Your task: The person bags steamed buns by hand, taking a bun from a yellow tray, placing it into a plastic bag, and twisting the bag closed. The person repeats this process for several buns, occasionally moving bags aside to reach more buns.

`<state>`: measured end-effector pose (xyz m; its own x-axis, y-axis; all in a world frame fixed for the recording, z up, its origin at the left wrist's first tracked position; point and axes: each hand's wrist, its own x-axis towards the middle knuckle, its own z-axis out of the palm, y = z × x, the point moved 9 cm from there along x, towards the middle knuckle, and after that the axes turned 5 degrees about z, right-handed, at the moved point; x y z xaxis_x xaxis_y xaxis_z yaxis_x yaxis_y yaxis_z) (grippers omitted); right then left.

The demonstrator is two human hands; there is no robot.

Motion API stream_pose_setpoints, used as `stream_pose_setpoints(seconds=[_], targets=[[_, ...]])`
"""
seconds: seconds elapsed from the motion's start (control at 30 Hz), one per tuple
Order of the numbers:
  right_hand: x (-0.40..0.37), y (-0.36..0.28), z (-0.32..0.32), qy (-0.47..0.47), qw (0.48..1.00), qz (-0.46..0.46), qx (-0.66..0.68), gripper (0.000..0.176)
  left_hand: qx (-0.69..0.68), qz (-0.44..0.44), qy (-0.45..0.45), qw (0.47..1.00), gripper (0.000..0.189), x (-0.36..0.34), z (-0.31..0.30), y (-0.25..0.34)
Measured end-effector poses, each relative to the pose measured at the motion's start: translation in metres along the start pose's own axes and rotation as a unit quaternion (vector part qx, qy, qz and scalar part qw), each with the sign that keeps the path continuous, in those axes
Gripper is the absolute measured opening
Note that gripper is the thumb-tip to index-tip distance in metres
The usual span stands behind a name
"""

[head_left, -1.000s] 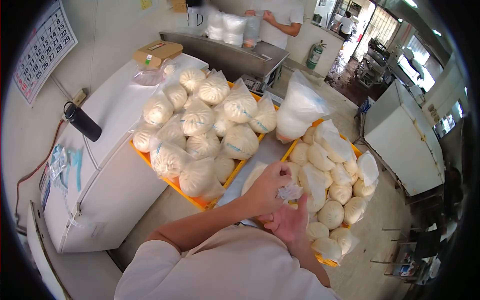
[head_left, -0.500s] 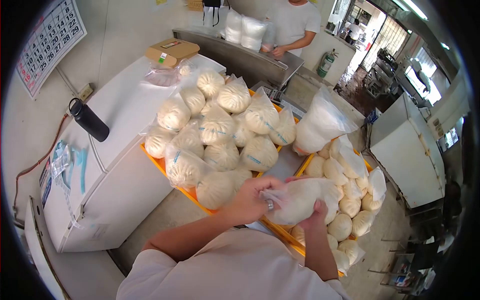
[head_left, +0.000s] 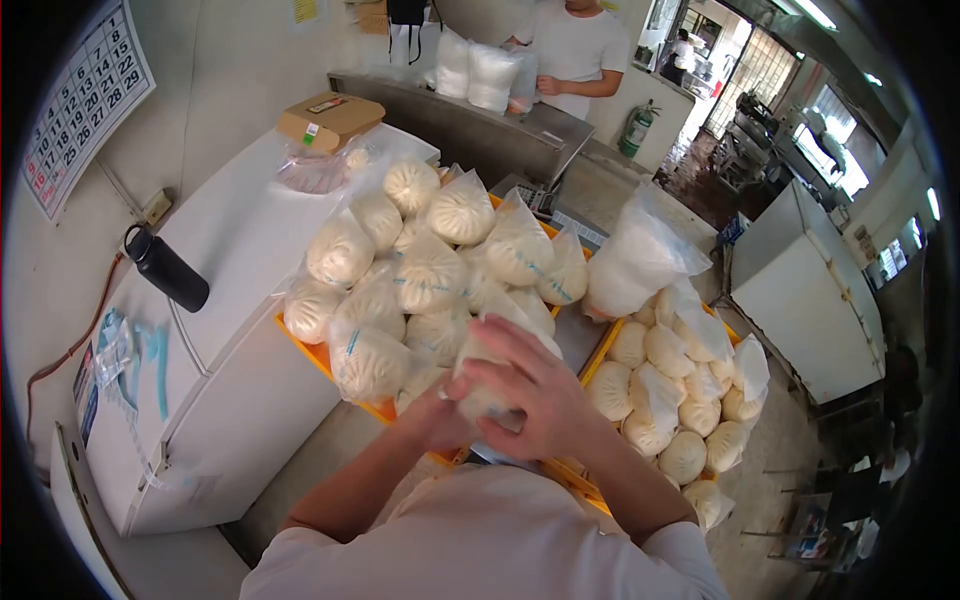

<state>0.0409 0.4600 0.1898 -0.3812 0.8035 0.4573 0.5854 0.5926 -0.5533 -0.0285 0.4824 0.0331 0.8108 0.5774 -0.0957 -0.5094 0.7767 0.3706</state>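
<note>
Both my hands are around a steamed bun in a clear plastic bag (head_left: 484, 402), in front of my chest. My left hand (head_left: 437, 418) is closed at its left side. My right hand (head_left: 533, 385) curves over its right side, fingers bent around it and partly covering it. Just beyond, bagged buns (head_left: 430, 275) with blue print are heaped in an orange crate (head_left: 318, 352). On the right, a second orange crate (head_left: 600, 352) holds several buns (head_left: 683, 455), some with loose plastic over them.
A large bag of clear plastic bags (head_left: 640, 265) stands behind the right crate. On the white freezer (head_left: 240, 210) are a black bottle (head_left: 168, 268) and a cardboard box (head_left: 330, 122). A person in a white shirt (head_left: 570, 60) stands behind a metal counter (head_left: 450, 105) with plastic-wrapped bundles (head_left: 492, 72).
The bun has moved left and up, from over the right crate to before the left one. My right hand has shifted from below it to over its right side.
</note>
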Motion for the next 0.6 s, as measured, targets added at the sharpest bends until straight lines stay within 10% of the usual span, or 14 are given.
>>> stream_pose_setpoints(seconds=[0.13,0.23,0.43,0.6], targets=[[0.0,0.014,-0.028,0.143,0.99,0.006,-0.011,0.061,0.139,0.158,0.122,0.97,0.056,0.014,-0.013,0.088],[-0.02,0.044,-0.051,0.19,0.979,0.072,-0.021,0.059,0.449,0.303,0.256,0.8,0.054,0.018,-0.012,0.202],[-0.075,0.108,-0.105,0.304,0.927,0.22,-0.022,0.053,0.676,0.272,0.326,0.603,0.054,0.075,-0.1,0.318],[-0.102,0.161,-0.183,0.392,0.862,0.302,-0.109,0.046,0.874,0.216,0.327,0.288,0.049,0.082,-0.035,0.297]])
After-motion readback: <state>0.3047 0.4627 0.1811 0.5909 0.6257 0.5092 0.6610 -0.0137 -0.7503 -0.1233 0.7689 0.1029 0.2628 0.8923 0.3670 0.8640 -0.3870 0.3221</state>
